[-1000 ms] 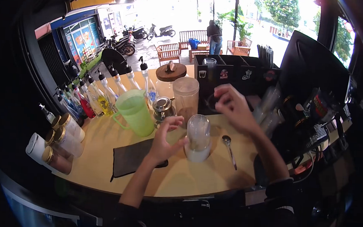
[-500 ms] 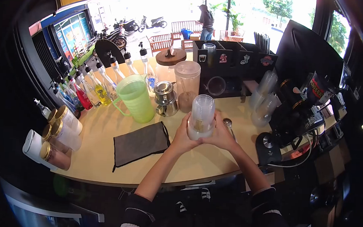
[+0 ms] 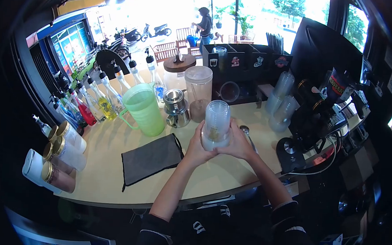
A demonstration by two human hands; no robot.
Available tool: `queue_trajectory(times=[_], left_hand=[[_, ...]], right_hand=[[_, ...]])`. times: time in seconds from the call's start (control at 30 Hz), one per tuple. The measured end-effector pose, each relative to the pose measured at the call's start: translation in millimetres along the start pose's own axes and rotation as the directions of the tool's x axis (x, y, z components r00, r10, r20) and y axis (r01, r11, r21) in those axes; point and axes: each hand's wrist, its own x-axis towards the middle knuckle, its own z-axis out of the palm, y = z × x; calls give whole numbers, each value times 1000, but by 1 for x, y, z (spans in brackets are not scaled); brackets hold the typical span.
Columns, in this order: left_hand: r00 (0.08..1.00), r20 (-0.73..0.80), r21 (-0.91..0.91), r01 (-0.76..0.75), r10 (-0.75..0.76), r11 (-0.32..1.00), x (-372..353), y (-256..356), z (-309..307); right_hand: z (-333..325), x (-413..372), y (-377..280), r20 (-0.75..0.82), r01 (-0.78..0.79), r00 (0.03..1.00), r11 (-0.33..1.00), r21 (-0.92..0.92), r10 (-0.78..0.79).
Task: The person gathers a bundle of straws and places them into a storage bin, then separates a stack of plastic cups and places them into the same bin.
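Observation:
Both my hands are wrapped around a stack of clear plastic cups (image 3: 217,117) in front of me, above the counter. My left hand (image 3: 199,148) grips the lower left side, and my right hand (image 3: 240,143) holds the right side, with the fingertips close together near the base. A long-handled metal spoon (image 3: 245,130) lies just beyond my right hand. To the left of my hands a dark grey cloth (image 3: 152,159) is spread flat. Behind the stack stand a metal drip filter (image 3: 176,104) and a tall lidded clear canister (image 3: 198,89).
A green pitcher (image 3: 144,111) and pump bottles (image 3: 104,104) line the left back. Lidded jars (image 3: 72,156) sit at the counter's left end. A black organizer (image 3: 248,61) is behind, with more cup stacks (image 3: 281,110) and a black scale-like device (image 3: 289,154) to the right.
My head view has shifted slightly. Both hands keep their hold on the cup stack. Outside, the person in the background has turned and moved a little left in view.

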Motion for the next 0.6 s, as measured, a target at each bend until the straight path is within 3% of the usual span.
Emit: queue_trajectory(times=[0.17,0.33,0.6], left_hand=[[999,33,-23,21,-20,1000,-5,1,-3],[996,63,-123,72,-65,990,-6,12,-6],[998,50,-114,32,-26,993,-6,-1,-5]], right_hand=[[6,-5,2,4,8,1000,994,105,-9],[11,-6,10,-69,33,997,997,65,-28],[-16,24,-24,-178,132,977,990,47,-121]])
